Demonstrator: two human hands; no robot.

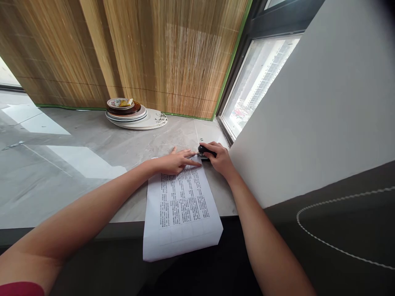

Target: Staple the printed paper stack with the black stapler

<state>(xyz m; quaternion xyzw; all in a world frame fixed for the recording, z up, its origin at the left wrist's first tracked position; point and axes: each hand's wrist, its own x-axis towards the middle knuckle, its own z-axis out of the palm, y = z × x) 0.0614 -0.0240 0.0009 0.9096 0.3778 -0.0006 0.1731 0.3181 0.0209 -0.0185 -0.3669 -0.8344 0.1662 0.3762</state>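
A printed paper sheet (182, 209) lies on the grey marble-look sill, its lower end hanging past the front edge. My left hand (175, 163) rests flat on the paper's upper part with its fingers spread. At the sheet's top right corner, a black stapler (207, 151) meets the paper. Wrapped round the stapler is my right hand (219, 158), its thumb and fingers closed on it. Whether several sheets lie under the top one cannot be seen.
Stacked plates (126, 116) stand at the back of the sill (86, 144), below a bamboo blind (138, 53). A white wall (308, 102) and a window (256, 78) border the right side. A twisted cord (327, 242) hangs at lower right.
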